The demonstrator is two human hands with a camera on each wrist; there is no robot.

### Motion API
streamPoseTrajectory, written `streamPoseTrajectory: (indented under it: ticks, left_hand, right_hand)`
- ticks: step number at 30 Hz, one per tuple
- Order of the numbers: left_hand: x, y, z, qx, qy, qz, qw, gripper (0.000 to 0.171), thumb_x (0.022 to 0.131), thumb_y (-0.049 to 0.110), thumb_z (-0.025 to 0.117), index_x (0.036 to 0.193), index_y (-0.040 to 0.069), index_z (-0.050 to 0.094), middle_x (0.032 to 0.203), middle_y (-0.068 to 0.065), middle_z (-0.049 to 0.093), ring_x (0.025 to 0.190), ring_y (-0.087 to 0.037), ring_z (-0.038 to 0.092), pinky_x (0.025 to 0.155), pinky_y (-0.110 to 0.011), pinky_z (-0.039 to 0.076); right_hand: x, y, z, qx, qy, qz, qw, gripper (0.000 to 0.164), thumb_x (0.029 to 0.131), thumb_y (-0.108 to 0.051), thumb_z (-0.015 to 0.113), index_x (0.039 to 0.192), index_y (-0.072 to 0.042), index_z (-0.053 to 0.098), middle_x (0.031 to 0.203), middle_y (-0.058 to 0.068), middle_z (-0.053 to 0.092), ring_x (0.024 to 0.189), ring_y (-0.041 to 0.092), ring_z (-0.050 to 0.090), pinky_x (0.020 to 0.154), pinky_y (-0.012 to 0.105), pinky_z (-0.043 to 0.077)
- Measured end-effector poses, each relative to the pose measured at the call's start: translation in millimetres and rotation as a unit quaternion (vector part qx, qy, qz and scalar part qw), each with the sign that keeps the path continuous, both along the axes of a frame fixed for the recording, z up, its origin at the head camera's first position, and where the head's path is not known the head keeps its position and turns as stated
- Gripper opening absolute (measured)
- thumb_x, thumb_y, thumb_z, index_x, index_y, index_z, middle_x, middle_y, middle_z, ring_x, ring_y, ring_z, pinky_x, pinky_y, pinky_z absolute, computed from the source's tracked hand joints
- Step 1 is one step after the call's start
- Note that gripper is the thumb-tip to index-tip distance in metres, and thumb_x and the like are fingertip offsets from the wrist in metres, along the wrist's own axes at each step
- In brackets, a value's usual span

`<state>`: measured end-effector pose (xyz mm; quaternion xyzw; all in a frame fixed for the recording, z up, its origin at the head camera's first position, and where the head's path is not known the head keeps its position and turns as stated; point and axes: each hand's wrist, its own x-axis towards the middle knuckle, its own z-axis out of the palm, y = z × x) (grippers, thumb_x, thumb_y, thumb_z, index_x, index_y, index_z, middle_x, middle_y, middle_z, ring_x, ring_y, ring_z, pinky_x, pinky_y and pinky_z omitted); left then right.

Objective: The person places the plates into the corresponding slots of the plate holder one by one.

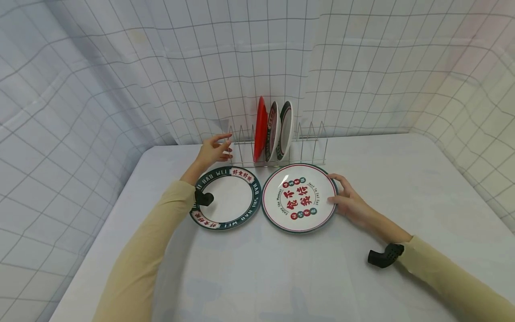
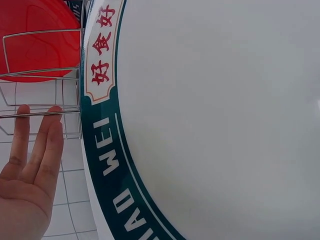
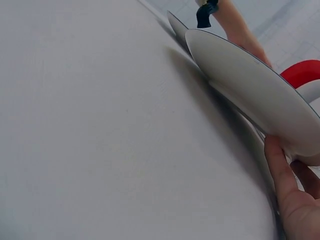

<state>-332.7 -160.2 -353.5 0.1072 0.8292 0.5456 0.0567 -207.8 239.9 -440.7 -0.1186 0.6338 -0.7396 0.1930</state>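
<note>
My left hand (image 1: 214,150) is at the left end of a wire dish rack (image 1: 318,152). In the left wrist view its fingers (image 2: 47,150) lie nearly straight against a rack wire. Below that hand lies a plate with a dark green lettered rim (image 1: 256,201). My right hand (image 1: 352,203) grips the right rim of a white plate with red characters (image 1: 299,197), thumb and fingers at the edge. In the right wrist view this white plate (image 3: 240,75) is seen from its side, tilted up over the table. Its left edge comes up to the green-rimmed plate.
Upright in the rack stand a red plate (image 1: 260,129), a dark-rimmed plate (image 1: 272,132) and another dark-rimmed plate (image 1: 286,129). A white grid-patterned curtain (image 1: 241,58) hangs behind the rack and at both sides. A white cloth covers the table (image 1: 257,273).
</note>
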Motion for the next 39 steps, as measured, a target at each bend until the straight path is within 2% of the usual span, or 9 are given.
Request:
streamPoseTrajectory:
  ticks: [7,17,25,34,39]
  left_hand:
    - [-0.4,0,-0.4,0.0,-0.005,0.004,1.0,0.045,0.102,0.017,0.047,0.145,0.005,0.041,0.116,-0.037,0.057,0.105,-0.048,0.061,0.089,-0.048,0.053]
    - [2.2,1,1.8,-0.001,-0.003,0.004,1.0,0.045,0.102,0.016,0.047,0.145,0.005,0.041,0.116,-0.038,0.056,0.106,-0.049,0.061,0.09,-0.049,0.053]
    - [3.3,1,1.8,0.015,-0.007,-0.001,0.9999,0.046,0.102,0.016,0.047,0.145,0.003,0.04,0.117,-0.04,0.054,0.107,-0.051,0.059,0.09,-0.049,0.052]
    - [3.0,0,1.2,0.012,-0.006,-0.005,0.9999,0.046,0.102,0.016,0.048,0.145,0.003,0.04,0.117,-0.039,0.055,0.106,-0.05,0.06,0.089,-0.046,0.054]
    - [2.6,0,1.5,0.008,-0.006,-0.004,0.9999,0.046,0.102,0.017,0.048,0.145,0.004,0.04,0.117,-0.037,0.057,0.106,-0.049,0.061,0.089,-0.046,0.054]
  right_hand:
    - [1.3,-3,2.0,-0.01,-0.015,-0.023,1.0,0.062,0.092,0.008,0.044,0.137,-0.032,0.028,0.131,0.017,0.036,0.102,0.014,0.061,0.081,0.028,0.058]
    - [4.2,-3,6.9,-0.006,-0.006,-0.039,0.999,0.062,0.091,0.01,0.045,0.136,-0.03,0.031,0.124,0.013,0.044,0.099,0.013,0.063,0.078,0.027,0.058]
    - [7.2,3,12.4,0.041,0.007,-0.063,0.997,0.06,0.09,0.007,0.048,0.135,-0.029,0.033,0.123,0.015,0.045,0.094,0.013,0.063,0.075,0.026,0.058]
    - [13.0,19,21.8,0.043,0.011,-0.084,0.995,0.058,0.091,0.008,0.047,0.134,-0.029,0.035,0.113,0.002,0.056,0.091,0.01,0.063,0.074,0.022,0.057]
    - [15.5,29,30.7,0.031,0.024,-0.09,0.995,0.057,0.091,0.01,0.046,0.133,-0.027,0.035,0.111,0.0,0.059,0.091,0.009,0.064,0.074,0.021,0.057]
